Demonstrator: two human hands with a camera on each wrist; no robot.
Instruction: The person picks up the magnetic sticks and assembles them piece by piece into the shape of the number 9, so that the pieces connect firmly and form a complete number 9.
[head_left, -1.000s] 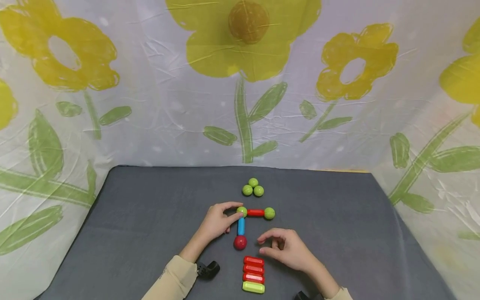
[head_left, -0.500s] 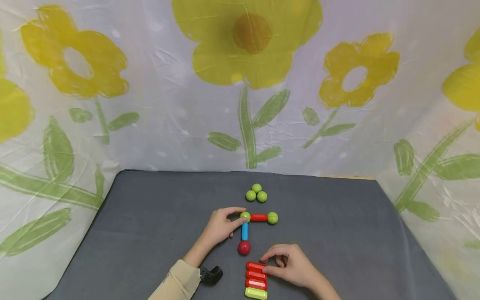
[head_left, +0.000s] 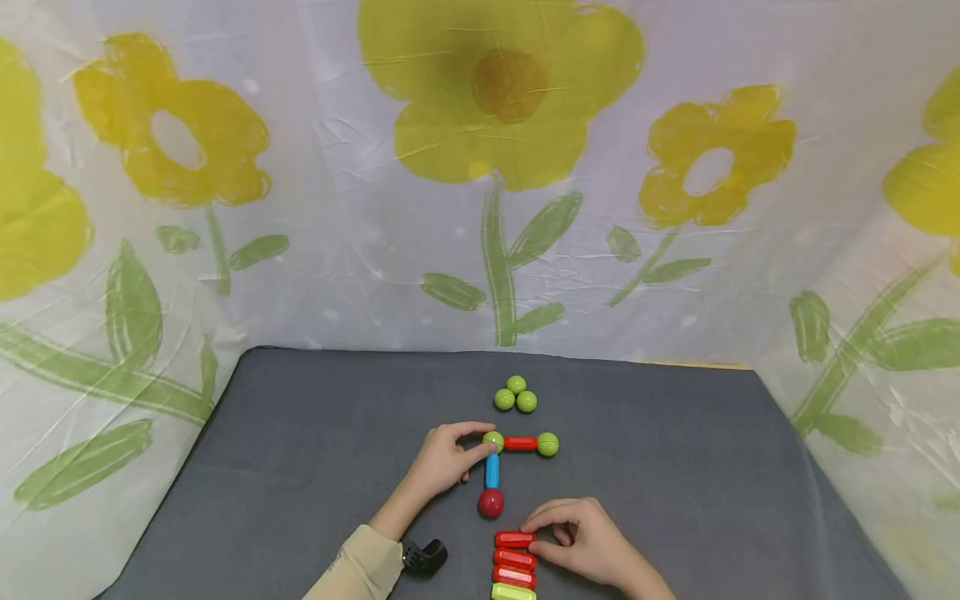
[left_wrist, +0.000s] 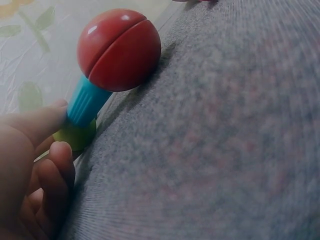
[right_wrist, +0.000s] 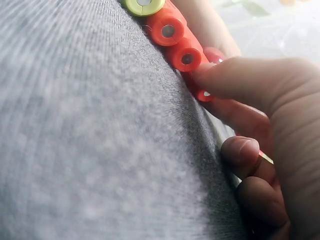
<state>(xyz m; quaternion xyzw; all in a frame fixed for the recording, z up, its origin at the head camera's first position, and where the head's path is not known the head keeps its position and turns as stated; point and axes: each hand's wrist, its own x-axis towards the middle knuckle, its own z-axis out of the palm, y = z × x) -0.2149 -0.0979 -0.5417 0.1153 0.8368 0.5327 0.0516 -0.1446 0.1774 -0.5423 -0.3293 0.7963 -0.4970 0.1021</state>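
While the left hand [head_left: 444, 460], just below the centre of the frame, pinches a corner green ball [head_left: 492, 439] between thumb and index finger, the right hand [head_left: 592, 542], at lower right of centre, has its grip closed on the right end of the top red rod [head_left: 512, 539], at bottom centre. Under that rod lie two more red rods [head_left: 514, 558] and a yellow-green rod [head_left: 513, 592], stacked like ladder rungs and cut off by the bottom edge. From the pinched ball, a joining red rod [head_left: 521, 443] runs rightward to an end green ball [head_left: 548, 444], and a blue rod [head_left: 492, 472] runs down to a red ball [head_left: 491, 503]. Three loose green balls [head_left: 527, 402] cluster above this L-shape. Everything rests on a dark grey worktop [head_left: 337, 417]; a pale cloth [head_left: 315, 192] with painted yellow flowers fills the upper frame. At lower left of centre, a beige sleeve [head_left: 358, 560] meets a black wrist device [head_left: 424, 557].
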